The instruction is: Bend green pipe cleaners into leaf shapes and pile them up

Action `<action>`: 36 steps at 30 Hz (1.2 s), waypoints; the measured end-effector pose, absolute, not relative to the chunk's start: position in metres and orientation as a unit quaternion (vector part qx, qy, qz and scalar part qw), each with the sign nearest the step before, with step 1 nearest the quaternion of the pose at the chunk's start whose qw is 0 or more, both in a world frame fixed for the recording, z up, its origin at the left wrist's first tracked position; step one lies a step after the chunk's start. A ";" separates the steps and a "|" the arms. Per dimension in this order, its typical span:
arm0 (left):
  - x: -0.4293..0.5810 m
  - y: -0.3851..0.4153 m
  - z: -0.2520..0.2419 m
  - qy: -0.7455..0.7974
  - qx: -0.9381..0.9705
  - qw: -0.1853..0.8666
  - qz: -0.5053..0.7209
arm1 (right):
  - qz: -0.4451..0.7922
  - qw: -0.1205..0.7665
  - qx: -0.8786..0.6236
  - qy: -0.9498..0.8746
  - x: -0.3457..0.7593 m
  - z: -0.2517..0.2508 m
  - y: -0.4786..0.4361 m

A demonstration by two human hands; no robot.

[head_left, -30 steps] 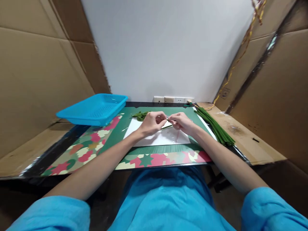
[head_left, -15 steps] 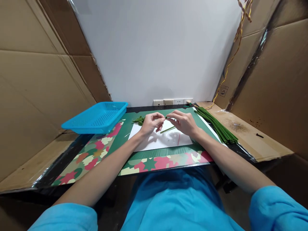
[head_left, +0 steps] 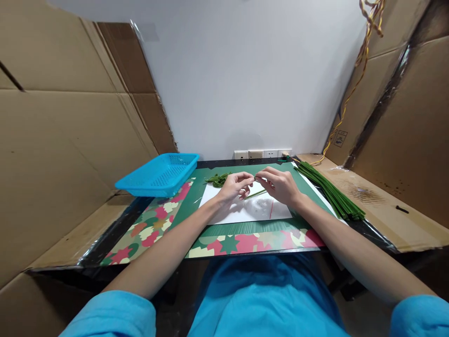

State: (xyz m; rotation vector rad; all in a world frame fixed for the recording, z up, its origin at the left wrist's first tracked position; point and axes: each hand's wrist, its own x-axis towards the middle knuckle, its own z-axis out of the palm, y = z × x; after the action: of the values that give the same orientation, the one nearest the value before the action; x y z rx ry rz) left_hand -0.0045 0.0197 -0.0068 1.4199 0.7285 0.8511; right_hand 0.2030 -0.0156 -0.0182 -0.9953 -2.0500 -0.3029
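Above the white sheet (head_left: 233, 213), my left hand (head_left: 237, 185) and my right hand (head_left: 279, 185) meet fingertip to fingertip in a pinch. Both grip a green pipe cleaner (head_left: 257, 194), whose straight end slants out below the fingers. The part between the fingertips is mostly hidden. Just behind my left hand lies a small pile of bent green pieces (head_left: 218, 179). To the right of my right hand, a bundle of long straight green pipe cleaners (head_left: 329, 191) rests along the table's right side.
A blue perforated basket (head_left: 159, 178) stands at the back left. Under the sheet lies a green mat (head_left: 189, 201) with a camouflage-patterned border (head_left: 245, 243). Cardboard panels (head_left: 70, 135) wall both sides. Wall sockets (head_left: 256, 154) and a twisted yellow cord (head_left: 345, 103) are at the back.
The whole view has shifted, so the scene sits further right and slightly lower. My hands stay together over the sheet, their fingertips still pinching, with only small finger movement.
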 end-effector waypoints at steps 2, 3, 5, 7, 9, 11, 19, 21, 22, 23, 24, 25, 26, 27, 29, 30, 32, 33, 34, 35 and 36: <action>-0.005 0.018 -0.005 0.312 0.618 0.620 0.370 | -0.117 0.418 -0.392 -0.811 0.201 -0.016 -0.017; -0.005 0.018 -0.004 0.309 0.618 0.620 0.371 | -0.116 0.423 -0.392 -0.809 0.200 -0.015 -0.018; -0.005 0.017 -0.003 0.304 0.620 0.619 0.374 | -0.114 0.428 -0.391 -0.807 0.199 -0.013 -0.019; -0.005 0.016 -0.003 0.294 0.626 0.617 0.375 | -0.116 0.432 -0.389 -0.805 0.199 -0.012 -0.019; -0.004 0.016 -0.003 0.286 0.633 0.613 0.376 | -0.117 0.433 -0.388 -0.805 0.199 -0.011 -0.020; -0.004 0.016 -0.003 0.287 0.640 0.603 0.380 | -0.111 0.433 -0.390 -0.805 0.198 -0.011 -0.020; -0.005 0.011 0.003 0.294 0.698 0.507 0.411 | -0.027 0.463 -0.389 -0.796 0.192 -0.015 -0.015; -0.007 0.011 0.003 0.296 0.717 0.481 0.408 | 0.017 0.472 -0.385 -0.793 0.191 -0.015 -0.013; -0.007 0.011 0.003 0.296 0.727 0.468 0.406 | 0.046 0.477 -0.385 -0.789 0.191 -0.014 -0.013; -0.008 0.011 0.003 0.296 0.737 0.455 0.404 | 0.082 0.481 -0.386 -0.783 0.191 -0.013 -0.013; -0.009 0.011 0.002 0.296 0.746 0.442 0.401 | 0.126 0.481 -0.387 -0.776 0.191 -0.012 -0.013; -0.010 0.010 0.002 0.296 0.754 0.430 0.398 | 0.179 0.477 -0.388 -0.769 0.191 -0.010 -0.013; -0.010 0.009 0.002 0.296 0.764 0.415 0.396 | 0.240 0.466 -0.388 -0.758 0.192 -0.009 -0.014; -0.012 0.008 0.003 0.296 0.776 0.393 0.394 | 0.307 0.449 -0.387 -0.745 0.193 -0.008 -0.014; -0.014 0.005 0.004 0.292 0.808 0.333 0.389 | 0.430 0.413 -0.381 -0.707 0.194 -0.006 -0.015; -0.015 0.003 0.005 0.289 0.823 0.300 0.387 | 0.478 0.400 -0.378 -0.685 0.194 -0.005 -0.015; -0.017 0.003 0.005 0.283 0.843 0.251 0.383 | 0.530 0.388 -0.380 -0.651 0.194 -0.004 -0.015; -0.017 0.003 0.004 0.284 0.844 0.243 0.385 | 0.531 0.388 -0.386 -0.647 0.193 -0.004 -0.014; -0.018 0.005 0.003 0.289 0.840 0.245 0.389 | 0.514 0.392 -0.392 -0.654 0.192 -0.004 -0.014; -0.018 0.007 0.001 0.296 0.832 0.255 0.393 | 0.482 0.399 -0.398 -0.672 0.191 -0.004 -0.013; -0.018 0.009 0.000 0.304 0.821 0.275 0.398 | 0.435 0.406 -0.402 -0.696 0.191 -0.005 -0.013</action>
State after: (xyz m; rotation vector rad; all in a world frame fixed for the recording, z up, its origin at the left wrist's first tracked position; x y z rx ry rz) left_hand -0.0180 0.0094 0.0000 2.2064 0.8170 1.0695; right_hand 0.1906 -0.0127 -0.0045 -1.0131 -1.7559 1.0985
